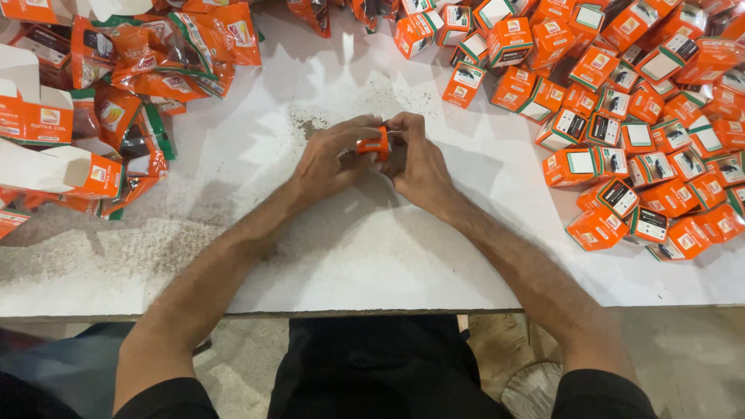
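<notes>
1. two hands meet at the middle of the white table (372,256), above its near edge.
2. left hand (332,159): fingers curled, pinching the left side of a small orange carton (374,144).
3. right hand (415,159): fingers pressed on the carton's right side and top; thumb position partly hidden.
4. carton: held between both hands, just above the table surface; whether its flap is closed, cannot tell.
5. right of the hands: heap of small orange cartons (621,132), many lying on their sides, well apart from the held one.
6. left of the hands: pile of orange foil pouches (155,54) and larger orange-and-white boxes (46,116).
7. dark granules (310,122) scattered on the table just behind the hands.
</notes>
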